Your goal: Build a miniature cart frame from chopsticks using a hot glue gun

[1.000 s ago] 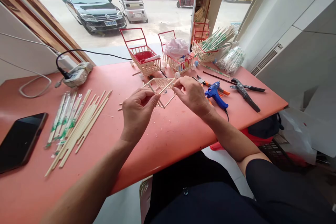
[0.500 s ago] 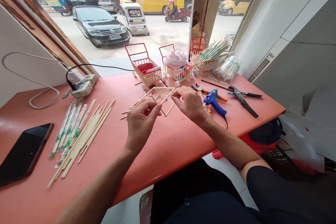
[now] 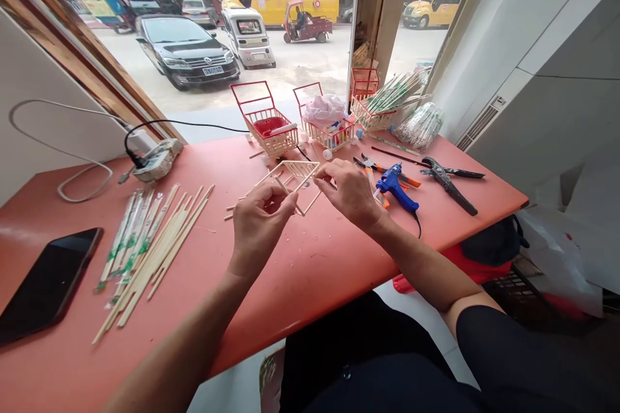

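Left of the glue gun, the left hand clamps its fingers on the stick frame while the right hand pinches its corner, seemingly fitting a stick, probably needing steady alignment next.

Left hand: thumb extended toward the right hand, fingers curled, tips meeting in a pinch; the left forearm slants up from the lower left. Right hand: back uppermost, thumb and index finger drawn together; the right forearm runs back to a bent elbow. The hands stand apart.
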The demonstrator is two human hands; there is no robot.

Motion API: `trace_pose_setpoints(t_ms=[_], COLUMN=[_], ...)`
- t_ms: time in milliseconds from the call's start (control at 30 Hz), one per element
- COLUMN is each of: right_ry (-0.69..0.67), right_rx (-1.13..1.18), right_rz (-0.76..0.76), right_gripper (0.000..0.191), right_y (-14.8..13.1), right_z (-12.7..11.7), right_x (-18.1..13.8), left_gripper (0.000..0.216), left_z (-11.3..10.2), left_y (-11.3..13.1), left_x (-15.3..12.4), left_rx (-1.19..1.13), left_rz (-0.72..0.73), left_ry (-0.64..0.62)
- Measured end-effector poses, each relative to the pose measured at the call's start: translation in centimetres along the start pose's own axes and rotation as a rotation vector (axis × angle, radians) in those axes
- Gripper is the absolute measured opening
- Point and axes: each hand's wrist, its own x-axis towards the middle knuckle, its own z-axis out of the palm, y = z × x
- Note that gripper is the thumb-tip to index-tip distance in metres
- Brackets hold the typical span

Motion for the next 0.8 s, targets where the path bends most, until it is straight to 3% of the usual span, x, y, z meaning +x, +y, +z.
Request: trace_pose_setpoints(t_ms=[233,600,800], right_ry=[0.012,0.096,0.057], right_rx=[0.005,0.230,0.253], right_rz=[-0.020,0.051,0.027], right_gripper=[0.016,0.012,0.014], right_y=[-0.4,-0.5,-0.7], right_z=[0.2,-0.9,-1.2], right_x=[0.0,-0.2,-0.2], left_gripper=[0.022,0.034,0.033], left_z=[0.2,0.0,-0.1], left_y=[0.1,0.7,0.7], left_x=[0.0,-0.2,-0.3], left_rx=[-0.015,0.027,0.031], left_rz=[-0.054,0.037,0.038], left_ry=[0.038,0.045,0.053])
